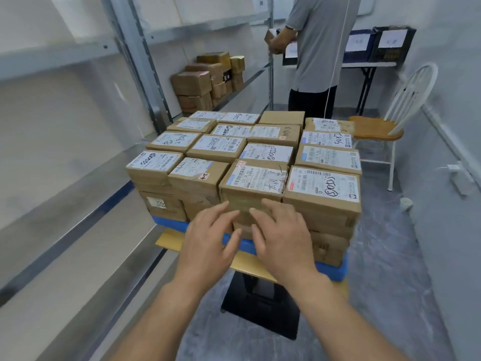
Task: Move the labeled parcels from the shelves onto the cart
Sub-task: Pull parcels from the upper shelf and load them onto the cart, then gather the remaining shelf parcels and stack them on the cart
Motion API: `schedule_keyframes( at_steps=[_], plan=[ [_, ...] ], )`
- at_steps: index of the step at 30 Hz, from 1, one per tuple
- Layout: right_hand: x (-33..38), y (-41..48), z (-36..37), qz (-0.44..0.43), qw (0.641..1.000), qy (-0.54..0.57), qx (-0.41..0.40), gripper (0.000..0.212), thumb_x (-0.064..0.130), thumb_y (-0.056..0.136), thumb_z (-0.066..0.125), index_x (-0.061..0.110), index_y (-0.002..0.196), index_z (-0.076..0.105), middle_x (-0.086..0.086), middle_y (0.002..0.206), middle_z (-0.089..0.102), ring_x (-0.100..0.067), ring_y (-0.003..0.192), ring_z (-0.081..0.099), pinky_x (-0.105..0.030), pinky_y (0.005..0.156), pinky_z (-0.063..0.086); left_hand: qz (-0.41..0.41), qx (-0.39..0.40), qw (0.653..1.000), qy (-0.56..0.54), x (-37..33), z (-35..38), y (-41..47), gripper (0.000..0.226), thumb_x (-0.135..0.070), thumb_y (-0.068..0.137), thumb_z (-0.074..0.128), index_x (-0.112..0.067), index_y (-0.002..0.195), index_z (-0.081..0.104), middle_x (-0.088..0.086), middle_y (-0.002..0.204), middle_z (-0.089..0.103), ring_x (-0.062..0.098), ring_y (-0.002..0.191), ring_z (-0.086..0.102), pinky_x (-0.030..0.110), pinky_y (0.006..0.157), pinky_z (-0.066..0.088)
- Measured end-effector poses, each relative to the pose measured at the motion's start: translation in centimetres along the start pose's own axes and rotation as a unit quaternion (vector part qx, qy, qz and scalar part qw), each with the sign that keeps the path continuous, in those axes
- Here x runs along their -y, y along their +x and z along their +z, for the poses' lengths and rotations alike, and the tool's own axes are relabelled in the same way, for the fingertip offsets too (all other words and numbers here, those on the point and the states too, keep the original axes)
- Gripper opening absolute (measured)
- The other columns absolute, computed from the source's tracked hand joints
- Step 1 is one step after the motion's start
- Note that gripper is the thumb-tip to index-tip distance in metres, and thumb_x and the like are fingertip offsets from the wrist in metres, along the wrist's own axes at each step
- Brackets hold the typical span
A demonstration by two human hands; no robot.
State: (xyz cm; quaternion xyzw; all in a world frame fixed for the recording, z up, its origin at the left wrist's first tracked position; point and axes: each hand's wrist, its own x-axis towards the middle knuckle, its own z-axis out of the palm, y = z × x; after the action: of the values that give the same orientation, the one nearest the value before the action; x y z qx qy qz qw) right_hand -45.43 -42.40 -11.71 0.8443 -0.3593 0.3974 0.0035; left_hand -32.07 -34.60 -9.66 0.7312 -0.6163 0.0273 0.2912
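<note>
Several brown cardboard parcels with white labels are stacked in tight rows on the cart (171, 241), over a blue tray (335, 269). The nearest middle parcel (256, 181) faces me. My left hand (210, 235) and my right hand (279, 233) hover side by side at its front face, fingers spread and relaxed, fingertips at or just touching the cardboard. Neither hand holds anything. More brown parcels (205, 79) sit on a shelf at the back left.
Metal shelving (78, 162) runs along the left, close to the cart. A person in a grey shirt (317, 48) stands beyond the cart at a table (369, 64) with dark bins. A white chair with a wooden seat (377, 127) stands at the right wall. A small white cup (406, 204) is on the floor.
</note>
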Motion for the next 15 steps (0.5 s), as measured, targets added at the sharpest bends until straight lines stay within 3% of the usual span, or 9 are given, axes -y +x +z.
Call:
schedule_keyframes(
  at_steps=[8, 15],
  plan=[
    [8.2, -0.9, 4.4, -0.086, 0.990, 0.084, 0.071, 0.030, 0.023, 0.082, 0.045, 0.014, 0.090, 0.073, -0.013, 0.102, 0.067, -0.031, 0.086, 0.065, -0.037, 0.069, 0.049, -0.149, -0.013, 0.983, 0.103, 5.7, -3.9, -7.7, 0.045, -0.040, 0.082, 0.045, -0.011, 0.106, 0.070, 0.011, 0.113, 0.065, 0.033, 0.100, 0.063, 0.045, 0.085, 0.049],
    [16.3, -2.0, 4.6, -0.151, 0.980, 0.091, 0.095, 0.034, 0.027, 0.083, 0.043, 0.012, 0.093, 0.072, -0.013, 0.104, 0.068, -0.030, 0.087, 0.065, -0.038, 0.072, 0.049, -0.217, -0.067, 0.963, 0.148, 8.7, -8.7, -13.5, 0.046, -0.040, 0.082, 0.043, -0.011, 0.108, 0.068, 0.011, 0.114, 0.064, 0.033, 0.104, 0.061, 0.045, 0.089, 0.046]
  ],
)
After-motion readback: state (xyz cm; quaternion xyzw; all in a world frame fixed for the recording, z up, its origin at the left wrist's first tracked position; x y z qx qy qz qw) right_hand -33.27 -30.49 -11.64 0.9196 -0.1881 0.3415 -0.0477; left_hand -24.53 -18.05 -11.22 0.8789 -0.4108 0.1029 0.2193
